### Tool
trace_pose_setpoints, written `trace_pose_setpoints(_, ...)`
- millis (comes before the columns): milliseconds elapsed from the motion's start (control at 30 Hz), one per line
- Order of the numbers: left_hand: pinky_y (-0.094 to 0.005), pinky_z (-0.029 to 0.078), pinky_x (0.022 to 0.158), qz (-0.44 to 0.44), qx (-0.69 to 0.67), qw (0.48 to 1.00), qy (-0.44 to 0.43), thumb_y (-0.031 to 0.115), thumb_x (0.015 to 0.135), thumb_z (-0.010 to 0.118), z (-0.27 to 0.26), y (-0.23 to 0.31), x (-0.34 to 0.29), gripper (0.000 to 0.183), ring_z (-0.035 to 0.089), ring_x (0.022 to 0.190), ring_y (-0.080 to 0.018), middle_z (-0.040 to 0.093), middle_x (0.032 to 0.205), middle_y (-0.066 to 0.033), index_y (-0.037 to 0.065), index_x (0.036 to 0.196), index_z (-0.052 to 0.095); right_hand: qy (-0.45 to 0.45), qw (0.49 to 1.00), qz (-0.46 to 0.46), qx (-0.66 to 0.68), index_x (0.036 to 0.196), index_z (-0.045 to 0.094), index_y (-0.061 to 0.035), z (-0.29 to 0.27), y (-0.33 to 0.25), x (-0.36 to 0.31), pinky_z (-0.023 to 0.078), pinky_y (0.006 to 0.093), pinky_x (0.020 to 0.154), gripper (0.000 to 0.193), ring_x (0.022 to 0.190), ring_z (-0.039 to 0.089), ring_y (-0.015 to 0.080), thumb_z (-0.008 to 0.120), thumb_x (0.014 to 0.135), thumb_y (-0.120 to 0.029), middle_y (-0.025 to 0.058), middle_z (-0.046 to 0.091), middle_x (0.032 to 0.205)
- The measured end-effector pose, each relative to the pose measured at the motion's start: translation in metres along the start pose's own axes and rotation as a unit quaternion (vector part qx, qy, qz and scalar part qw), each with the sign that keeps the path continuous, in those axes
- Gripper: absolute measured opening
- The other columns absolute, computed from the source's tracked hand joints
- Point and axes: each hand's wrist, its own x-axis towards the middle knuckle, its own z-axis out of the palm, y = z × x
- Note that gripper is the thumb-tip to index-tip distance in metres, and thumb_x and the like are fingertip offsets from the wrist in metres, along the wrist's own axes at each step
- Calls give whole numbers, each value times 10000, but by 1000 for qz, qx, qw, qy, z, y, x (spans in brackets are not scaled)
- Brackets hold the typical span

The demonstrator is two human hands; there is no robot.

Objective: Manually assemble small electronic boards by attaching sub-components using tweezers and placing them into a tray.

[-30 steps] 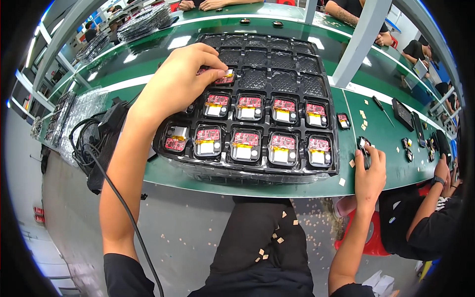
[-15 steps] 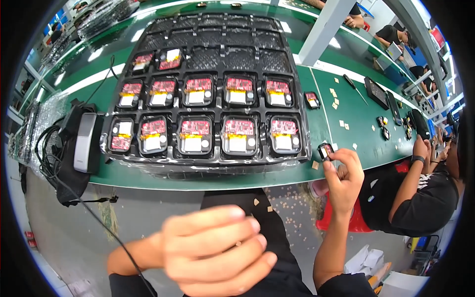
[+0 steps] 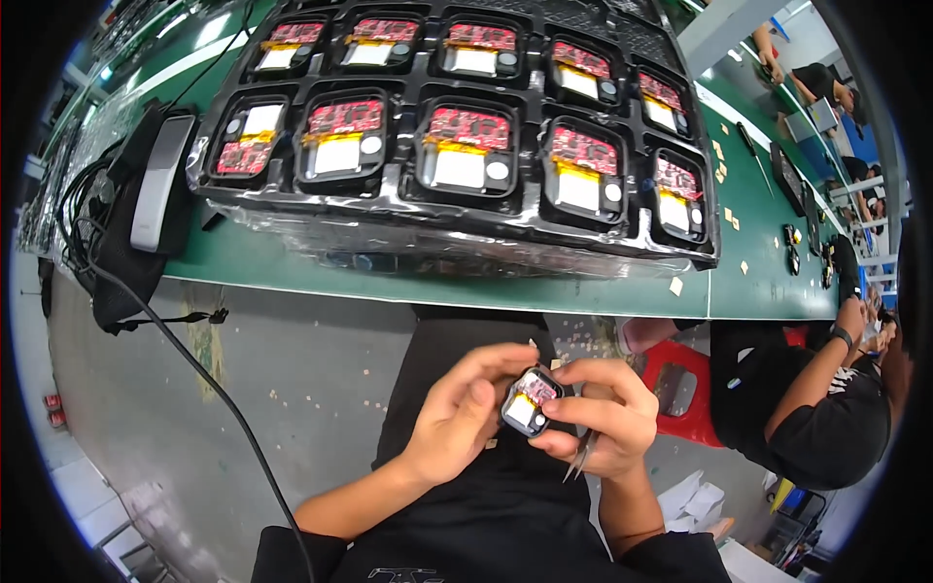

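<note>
Over my lap, my left hand [image 3: 453, 416] and my right hand [image 3: 610, 413] come together at a small black device case [image 3: 530, 400]. A red circuit board, a yellow strip and a white rectangular block show in its open face. The fingers of my left hand curl round its left side and back. My right thumb and fingers pinch its right edge. A pair of metal tweezers [image 3: 581, 455] also sits in my right hand, tips pointing down. Beyond them on the table, a black plastic tray [image 3: 408, 185] holds several similar open cases in its pockets.
At the table's left stand a silver-grey block-shaped device [image 3: 163, 185] and black cables [image 3: 86, 209]. Small tan squares [image 3: 676, 287], a screwdriver [image 3: 748, 143] and black parts [image 3: 794, 251] lie at the right. A co-worker [image 3: 841, 418] sits there near a red stool [image 3: 675, 374].
My right hand has brought the small case from the table's right front edge to above my lap. My left hand has come in to meet it. The view has shifted, and the tray looks closer.
</note>
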Motion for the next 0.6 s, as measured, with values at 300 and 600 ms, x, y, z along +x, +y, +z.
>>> trace_pose_setpoints(300, -464, 523, 1013, 314, 507, 799, 73, 121, 862, 803, -18, -2, -7, 557, 609, 1202, -394, 530, 1300, -262, -93, 1303, 538, 42, 970, 206, 125, 995, 747, -6, 36, -12, -13, 321, 204, 459, 307, 557, 407, 13, 895, 744, -100, 85, 642, 1056)
trace_pose_setpoints(600, -437, 512, 1025, 169, 164, 958, 162, 112, 900, 730, -12, 2, -7, 634, 625, 1192, -329, 581, 1299, -211, -75, 1434, 444, -83, 967, 211, 115, 1261, 678, -3, 33, -20, 1, 392, 221, 534, 419, 614, 431, 57, 773, 871, -122, 85, 567, 1098)
